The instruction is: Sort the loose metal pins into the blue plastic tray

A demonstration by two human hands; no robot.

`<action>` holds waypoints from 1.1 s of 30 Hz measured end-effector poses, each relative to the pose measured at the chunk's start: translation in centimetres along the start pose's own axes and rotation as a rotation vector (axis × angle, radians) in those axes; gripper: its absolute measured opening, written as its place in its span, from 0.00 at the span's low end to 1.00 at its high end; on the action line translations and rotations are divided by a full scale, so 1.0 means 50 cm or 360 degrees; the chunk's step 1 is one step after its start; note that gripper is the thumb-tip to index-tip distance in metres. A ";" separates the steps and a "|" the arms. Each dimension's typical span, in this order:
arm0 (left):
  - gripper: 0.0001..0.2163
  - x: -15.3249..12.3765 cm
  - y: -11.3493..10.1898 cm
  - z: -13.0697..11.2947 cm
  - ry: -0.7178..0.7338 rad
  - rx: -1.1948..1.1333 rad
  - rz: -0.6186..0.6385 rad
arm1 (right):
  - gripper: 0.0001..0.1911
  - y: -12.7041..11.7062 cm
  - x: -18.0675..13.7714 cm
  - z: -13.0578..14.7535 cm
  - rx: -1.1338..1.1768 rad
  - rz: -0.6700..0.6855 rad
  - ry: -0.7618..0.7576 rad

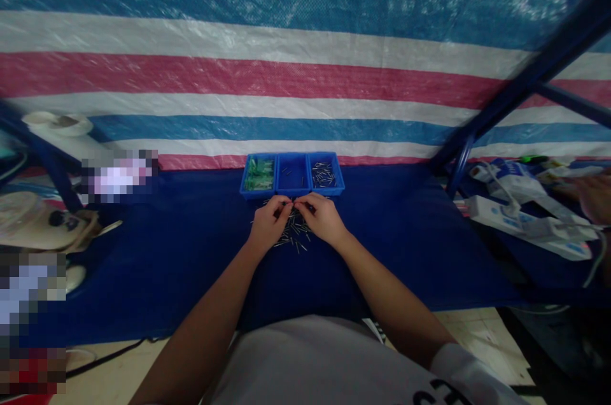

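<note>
My left hand [268,221] and my right hand [323,216] meet over the blue surface, the fingers of each pinched together and the tips almost touching. Whatever they pinch is too small to make out. Beneath and between them lies a loose pile of thin metal pins [296,241], partly hidden by the hands. Just beyond stands a blue tray [292,192] with three compartments. Green-tinted clear packets [259,174] fill the left one. A few pins lie in the middle one, and many dark, slim metal pins [323,174] are in the right one.
A white power strip [496,213] with plugs and cables lies at the right, by a blue metal post [461,166]. Part of another person's hand [596,195] shows at the right edge. Striped plastic sheeting [305,80] hangs behind. A beige container [35,220] stands left.
</note>
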State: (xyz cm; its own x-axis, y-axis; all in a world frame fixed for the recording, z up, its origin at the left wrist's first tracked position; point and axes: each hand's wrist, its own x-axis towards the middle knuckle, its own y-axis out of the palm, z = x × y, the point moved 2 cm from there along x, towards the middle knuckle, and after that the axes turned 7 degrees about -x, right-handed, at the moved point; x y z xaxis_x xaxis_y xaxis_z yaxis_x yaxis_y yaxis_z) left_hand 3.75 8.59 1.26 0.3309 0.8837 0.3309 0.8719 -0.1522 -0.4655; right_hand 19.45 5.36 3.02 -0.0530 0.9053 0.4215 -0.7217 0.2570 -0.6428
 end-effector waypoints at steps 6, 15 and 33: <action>0.12 0.001 0.000 0.000 0.0027 0.0065 0.0020 | 0.07 0.002 -0.001 0.001 -0.0044 0.0004 -0.0104; 0.12 -0.002 0.000 -0.003 0.0001 -0.0126 0.0054 | 0.05 -0.001 -0.002 0.007 -0.0028 -0.0055 -0.0035; 0.12 -0.002 -0.002 -0.003 -0.0004 -0.0133 0.0054 | 0.06 -0.001 0.002 -0.002 0.0276 -0.0104 0.0186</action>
State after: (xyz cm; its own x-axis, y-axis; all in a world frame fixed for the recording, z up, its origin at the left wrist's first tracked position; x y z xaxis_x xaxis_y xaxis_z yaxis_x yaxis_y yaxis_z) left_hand 3.70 8.48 1.38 0.3597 0.8786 0.3141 0.8873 -0.2180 -0.4064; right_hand 19.55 5.47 3.04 0.0706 0.9243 0.3752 -0.8294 0.2633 -0.4926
